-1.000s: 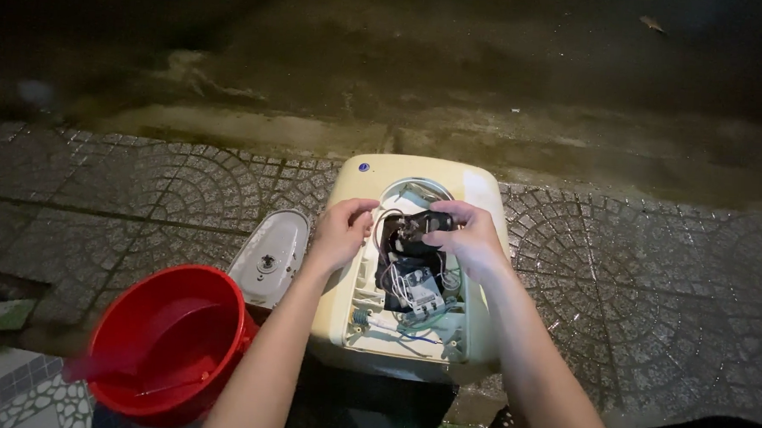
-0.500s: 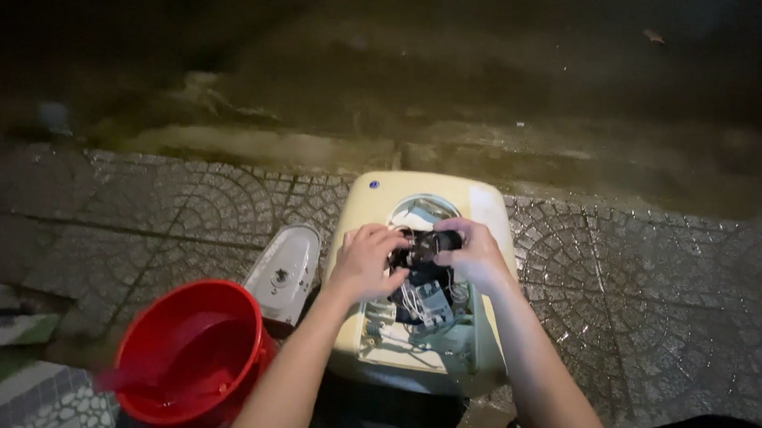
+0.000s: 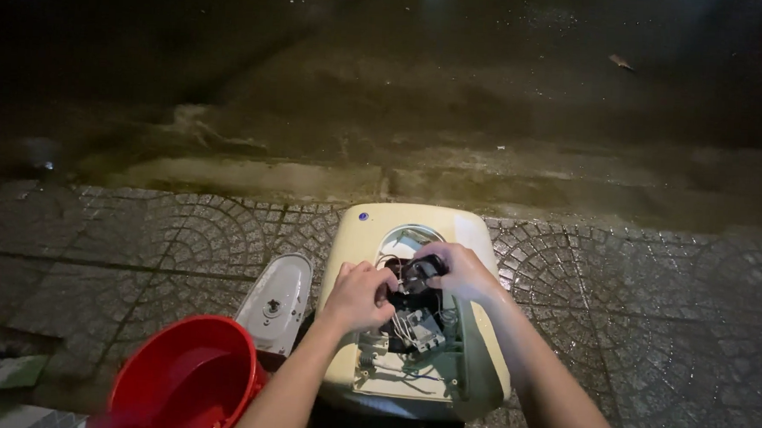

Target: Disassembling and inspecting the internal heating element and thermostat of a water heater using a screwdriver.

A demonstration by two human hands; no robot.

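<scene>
A cream-coloured appliance body (image 3: 372,231) lies on the paving with its cover off, showing wires and a small grey block (image 3: 423,331) inside. My right hand (image 3: 460,273) grips a black part (image 3: 421,269) near the top of the opening. Beside that part, my left hand (image 3: 359,294) rests over the wiring with its fingers curled; what they pinch is hidden.
A white oval cover (image 3: 276,299) lies left of the appliance. A red bucket (image 3: 187,377) stands at the lower left. Patterned wet paving stones (image 3: 652,286) surround it all, with a concrete kerb (image 3: 314,181) and dark road beyond.
The view has tilted so the appliance sits lower in the picture. Both hands stay at the opening, working the black part; the left hand has closed in towards it.
</scene>
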